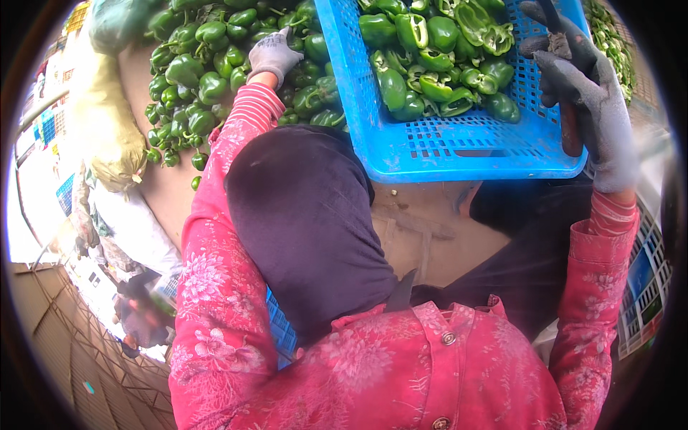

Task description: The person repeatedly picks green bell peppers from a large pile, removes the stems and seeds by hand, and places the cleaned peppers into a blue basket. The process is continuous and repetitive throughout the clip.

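My left hand (274, 56), in a pale grey work glove, lies on a heap of whole green bell peppers (212, 86). Its thumb and forefinger are spread, but the undersides of the fingers are hidden, so I cannot tell whether they grip a pepper. To the right, a blue plastic crate (457, 164) holds cut and hollowed green bell peppers (441, 80). By the crate's right wall, my right hand (604, 107), in a dirty grey glove, is closed around a knife with a brown handle (570, 129). Its narrow dark blade points up past the fingers.
Left of the peppers lie a yellowish sack (110, 123) and a white sack (134, 226). Beyond the blue crate is a mass of green scraps (607, 48). A white lattice crate (645, 285) stands at the right. Another person (142, 312) appears blurred at lower left.
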The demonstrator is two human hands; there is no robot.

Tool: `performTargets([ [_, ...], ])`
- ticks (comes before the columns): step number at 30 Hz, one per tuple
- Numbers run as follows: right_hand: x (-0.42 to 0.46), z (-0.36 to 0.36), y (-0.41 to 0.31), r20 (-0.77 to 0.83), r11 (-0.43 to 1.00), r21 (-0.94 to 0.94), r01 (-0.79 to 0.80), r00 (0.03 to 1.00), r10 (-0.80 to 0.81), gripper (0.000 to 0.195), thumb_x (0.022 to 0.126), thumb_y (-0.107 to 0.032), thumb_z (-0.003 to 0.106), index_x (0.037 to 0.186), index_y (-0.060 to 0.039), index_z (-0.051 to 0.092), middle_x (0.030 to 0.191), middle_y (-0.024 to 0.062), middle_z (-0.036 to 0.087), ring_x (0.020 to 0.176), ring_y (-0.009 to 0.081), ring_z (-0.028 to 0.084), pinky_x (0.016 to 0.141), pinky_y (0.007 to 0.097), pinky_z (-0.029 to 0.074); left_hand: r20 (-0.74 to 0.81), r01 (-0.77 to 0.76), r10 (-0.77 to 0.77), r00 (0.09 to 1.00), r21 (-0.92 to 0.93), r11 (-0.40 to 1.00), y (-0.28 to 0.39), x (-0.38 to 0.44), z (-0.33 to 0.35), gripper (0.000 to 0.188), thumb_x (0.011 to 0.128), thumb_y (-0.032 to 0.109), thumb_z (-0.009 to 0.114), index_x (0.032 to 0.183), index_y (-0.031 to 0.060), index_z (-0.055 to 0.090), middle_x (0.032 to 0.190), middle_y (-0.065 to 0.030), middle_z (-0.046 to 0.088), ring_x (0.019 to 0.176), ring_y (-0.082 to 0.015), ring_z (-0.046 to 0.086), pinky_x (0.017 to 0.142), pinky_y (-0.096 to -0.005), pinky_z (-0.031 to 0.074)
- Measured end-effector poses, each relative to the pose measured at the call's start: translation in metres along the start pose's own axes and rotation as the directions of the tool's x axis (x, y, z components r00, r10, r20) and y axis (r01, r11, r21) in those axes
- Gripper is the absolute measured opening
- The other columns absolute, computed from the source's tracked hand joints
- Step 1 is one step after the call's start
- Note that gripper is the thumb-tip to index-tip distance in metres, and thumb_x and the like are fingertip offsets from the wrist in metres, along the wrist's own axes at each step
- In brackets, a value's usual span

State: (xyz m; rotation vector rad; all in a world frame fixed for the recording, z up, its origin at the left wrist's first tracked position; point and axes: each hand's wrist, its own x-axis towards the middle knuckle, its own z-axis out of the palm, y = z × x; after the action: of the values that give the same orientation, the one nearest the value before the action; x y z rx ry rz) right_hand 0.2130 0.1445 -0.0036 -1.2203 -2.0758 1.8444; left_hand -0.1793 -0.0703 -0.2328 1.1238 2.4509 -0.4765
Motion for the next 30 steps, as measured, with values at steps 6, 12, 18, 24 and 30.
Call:
performTargets([
  [6, -0.006, 0.002, 0.001, -0.069, 1.0, 0.001, -0.018, 0.997, 0.018, 0.051, 0.098, -0.015, 0.066, 0.147, -0.0047, 0.056, 0.108, 0.0019, 0.07, 0.074, 0.0044, 0.051, 0.069, 0.021, 0.042, -0.175, 0.116, -0.153, 0.973, -0.203, 0.972, -0.001, -0.012, -0.013, 0.066, 0.076, 0.053, 0.082, 0.129, 0.0145, 0.071, 0.121, -0.01, 0.075, 0.11, -0.028, 0.072, 0.097, -0.0417, 0.055],
  [12, 0.006, 0.046, -0.023, -0.05, 0.968, 0.155, 0.197, 0.98, -0.192, 0.054, 0.092, -0.013, 0.068, 0.143, -0.0006, 0.056, 0.111, 0.0081, 0.07, 0.092, 0.0148, 0.061, 0.084, 0.0286, 0.049, -0.134, -0.127, 0.041, 0.99, -0.982, -0.14, -0.024, -0.086, -0.089, 0.03, 0.101, 0.021, 0.067, 0.123, 0.0009, 0.065, 0.11, -0.0168, 0.072, 0.084, -0.032, 0.074, 0.072, -0.0399, 0.063],
  [18, 0.014, 0.089, -0.034, -0.007, 0.755, -0.127, 0.643, 0.761, -0.649, 0.065, 0.085, -0.004, 0.066, 0.147, 0.0037, 0.048, 0.132, 0.0227, 0.064, 0.118, 0.028, 0.064, 0.103, 0.0359, 0.05, -0.212, -0.168, 0.32, 0.923, -0.973, -0.159, 0.037, -0.149, -0.199, 0.041, 0.096, 0.02, 0.069, 0.128, -0.0048, 0.061, 0.105, -0.0129, 0.073, 0.083, -0.0195, 0.071, 0.076, -0.0306, 0.058],
  [24, 0.0, 0.085, -0.028, -0.038, 0.814, -0.317, 0.487, 0.851, -0.524, 0.072, 0.081, -0.001, 0.063, 0.15, 0.0001, 0.043, 0.101, 0.0234, 0.071, 0.091, 0.0371, 0.07, 0.081, 0.0434, 0.055, -0.178, -0.14, 0.487, 0.855, -0.983, -0.115, 0.091, -0.181, -0.235, 0.055, 0.089, 0.029, 0.079, 0.128, -0.0054, 0.061, 0.105, -0.011, 0.073, 0.082, -0.0162, 0.07, 0.073, -0.0283, 0.057],
  [30, 0.004, 0.09, -0.021, 0.003, 0.837, -0.283, 0.469, 0.873, -0.488, 0.061, 0.082, 0.0, 0.062, 0.142, 0.0012, 0.049, 0.102, 0.0231, 0.07, 0.09, 0.0402, 0.069, 0.08, 0.0479, 0.053, -0.219, -0.208, 0.402, 0.889, -0.976, -0.07, 0.107, -0.195, -0.215, 0.055, 0.088, 0.025, 0.08, 0.129, -0.0064, 0.061, 0.104, -0.0095, 0.073, 0.08, -0.0155, 0.071, 0.072, -0.0278, 0.058],
])
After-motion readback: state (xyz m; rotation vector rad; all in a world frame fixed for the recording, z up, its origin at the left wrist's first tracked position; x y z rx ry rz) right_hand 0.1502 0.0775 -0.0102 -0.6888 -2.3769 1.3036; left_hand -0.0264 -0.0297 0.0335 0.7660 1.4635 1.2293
